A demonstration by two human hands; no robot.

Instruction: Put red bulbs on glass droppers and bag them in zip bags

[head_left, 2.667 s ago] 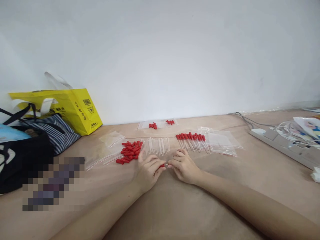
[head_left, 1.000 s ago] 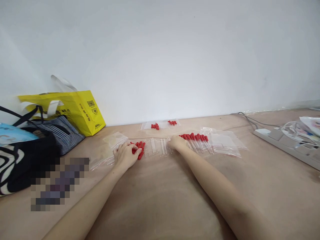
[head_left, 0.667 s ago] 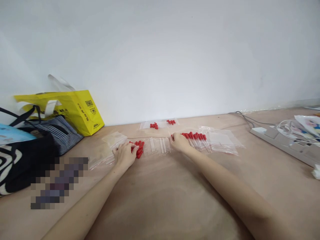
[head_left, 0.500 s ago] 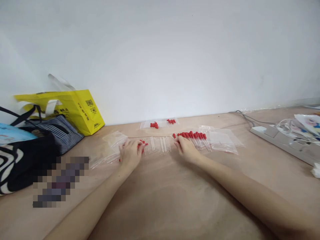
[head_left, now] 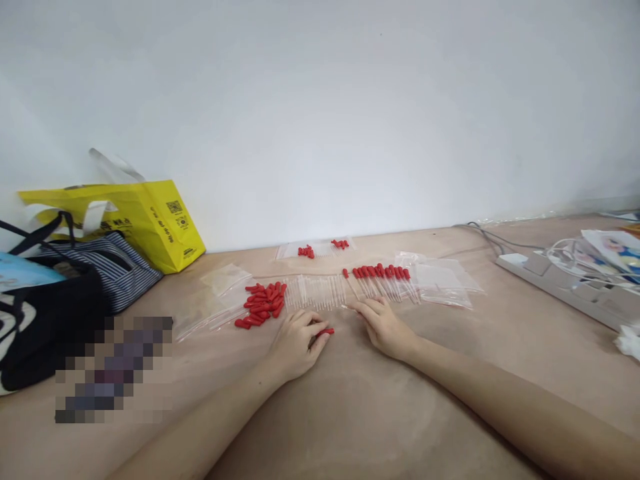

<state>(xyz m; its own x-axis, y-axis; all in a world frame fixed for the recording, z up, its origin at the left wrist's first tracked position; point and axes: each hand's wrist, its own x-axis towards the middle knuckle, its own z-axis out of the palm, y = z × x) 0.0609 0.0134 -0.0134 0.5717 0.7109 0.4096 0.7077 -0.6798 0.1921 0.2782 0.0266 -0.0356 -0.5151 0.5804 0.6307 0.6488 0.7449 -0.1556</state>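
My left hand [head_left: 300, 340] pinches a red rubber bulb [head_left: 327, 331] between thumb and fingertips, low over the table. Opposite it, my right hand [head_left: 385, 327] has its fingers closed at a thin clear tube [head_left: 345, 307]; only a short end shows. Between and beyond the hands lies a row of bare clear tubes [head_left: 315, 292]. Left of that row is a heap of loose red rubber bulbs [head_left: 263, 303]. To the right, several tubes with red bulbs on their ends [head_left: 383, 272] lie side by side, one a little apart at the left.
Clear plastic bags [head_left: 445, 280] lie on the right, with more bags [head_left: 220, 300] on the left. A bag with red bulbs and tubes [head_left: 323, 249] is near the wall. A yellow bag [head_left: 175, 227] and striped pouch [head_left: 120, 267] stand left; a power strip [head_left: 560, 287] sits right.
My left hand has moved from the heap rightward and nearer, bringing out a red bulb. My right hand has left the red-bulbed tubes and come down toward the near ends of the bare tubes.
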